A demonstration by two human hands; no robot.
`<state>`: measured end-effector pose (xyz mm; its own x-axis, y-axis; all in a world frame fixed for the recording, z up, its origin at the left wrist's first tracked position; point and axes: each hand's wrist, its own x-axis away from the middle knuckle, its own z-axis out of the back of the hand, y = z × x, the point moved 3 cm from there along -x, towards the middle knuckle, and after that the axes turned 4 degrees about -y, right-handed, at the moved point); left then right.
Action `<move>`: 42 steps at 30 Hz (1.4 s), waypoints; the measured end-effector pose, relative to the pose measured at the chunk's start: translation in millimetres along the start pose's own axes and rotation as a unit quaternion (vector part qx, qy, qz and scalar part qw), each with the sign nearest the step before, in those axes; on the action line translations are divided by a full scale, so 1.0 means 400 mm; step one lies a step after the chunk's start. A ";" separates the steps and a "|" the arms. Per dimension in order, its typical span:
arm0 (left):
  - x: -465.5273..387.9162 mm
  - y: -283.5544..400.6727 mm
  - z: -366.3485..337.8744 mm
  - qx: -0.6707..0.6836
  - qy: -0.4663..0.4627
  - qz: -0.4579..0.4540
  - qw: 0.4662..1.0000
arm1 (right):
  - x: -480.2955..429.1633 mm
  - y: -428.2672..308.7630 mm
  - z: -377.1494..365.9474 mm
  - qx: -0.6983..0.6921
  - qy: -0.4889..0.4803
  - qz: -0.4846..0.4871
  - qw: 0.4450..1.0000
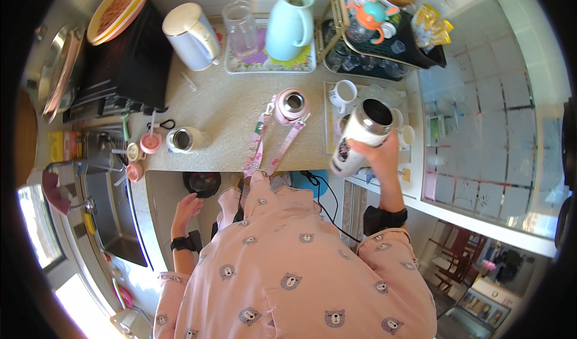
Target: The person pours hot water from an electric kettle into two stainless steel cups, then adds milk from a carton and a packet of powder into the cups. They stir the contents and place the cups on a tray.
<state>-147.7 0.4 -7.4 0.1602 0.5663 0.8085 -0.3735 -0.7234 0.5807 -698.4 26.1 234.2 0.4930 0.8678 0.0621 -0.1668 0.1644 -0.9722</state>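
Note:
My right hand (381, 154) grips a white insulated bottle (360, 136) with a steel rim, uncapped and tilted, held above the right part of the counter. My left hand (188, 207) hangs below the counter's front edge with nothing in it, its fingers slightly apart. A pink insulated bottle (291, 114) stands uncapped mid-counter, its patterned strap (281, 147) running towards the front edge. Further left is a smaller cream bottle (191, 140), also uncapped. Pink and cream lids with straws (150, 142) lie near the sink corner.
Along the back are a white electric kettle (191, 37), a tray (270, 71) holding a glass pitcher (241, 35) and a mint jug (288, 28), and a two-tier rack (383, 55). Mugs (343, 93) sit beside the raised bottle. A black oven (130, 64) and sink (117, 226) are left.

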 end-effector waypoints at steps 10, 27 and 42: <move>0.053 -0.110 0.069 0.050 0.045 0.008 0.998 | -0.025 0.102 -0.531 -0.052 -0.213 0.099 0.971; 0.171 -0.342 0.131 0.165 0.112 0.019 0.980 | -0.134 0.248 -0.801 -0.028 -0.139 0.131 0.981; 0.107 -0.196 0.188 -0.027 0.132 -0.077 0.988 | -0.158 0.278 -0.808 -0.060 -0.150 0.140 0.977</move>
<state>-43.0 51.9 -11.1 -0.0226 0.7561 0.6540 -0.4119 -0.6031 0.6831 -472.0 -162.0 49.1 0.1663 0.9723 -0.1641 -0.1494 -0.1397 -0.9789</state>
